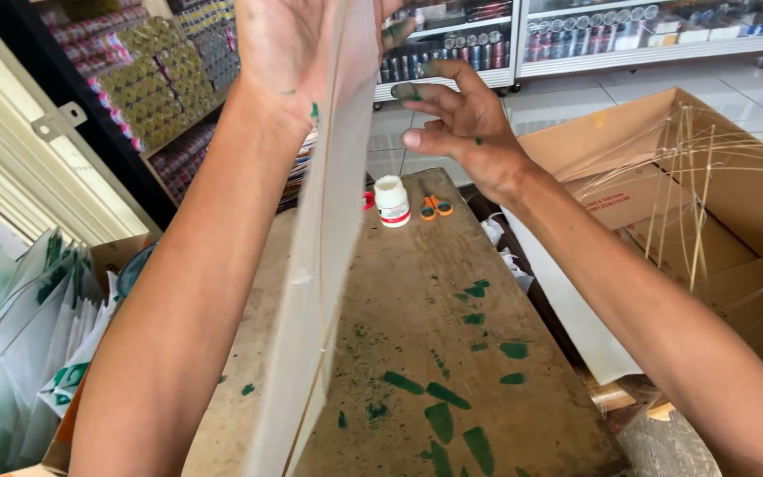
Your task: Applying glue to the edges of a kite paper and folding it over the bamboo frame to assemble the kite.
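1. At nine o'clock, low in the view, a stack of white paper pieces with green markings (19, 344) leans beside the wooden board.
2. At eleven o'clock a dark shelf (147, 88) holds rows of yellow and pink spools.
3. The left hand (289, 49) is raised at twelve o'clock. It is closed on the top of a thin pale sheet (315, 265), which it holds upright and nearly edge-on. The fingers run out of the frame, so the grip itself is only partly seen.
4. The sheet hangs from that hand down to six o'clock, in front of the wooden board (417, 353) and clear of its surface. A thin strip runs along its length.
5. The board is spotted with green paint marks from the centre toward five o'clock.
6. At its far end, near twelve o'clock, stand a small white bottle (392, 200) and, just beside it, orange-handled scissors (436, 208).
7. The right hand (465, 132) hovers at one o'clock, just beside the sheet's upper edge, fingers loosely spread, holding nothing. Its fingertips are stained green.
8. At three o'clock an open cardboard box (735, 177) holds thin pale sticks (691, 177).
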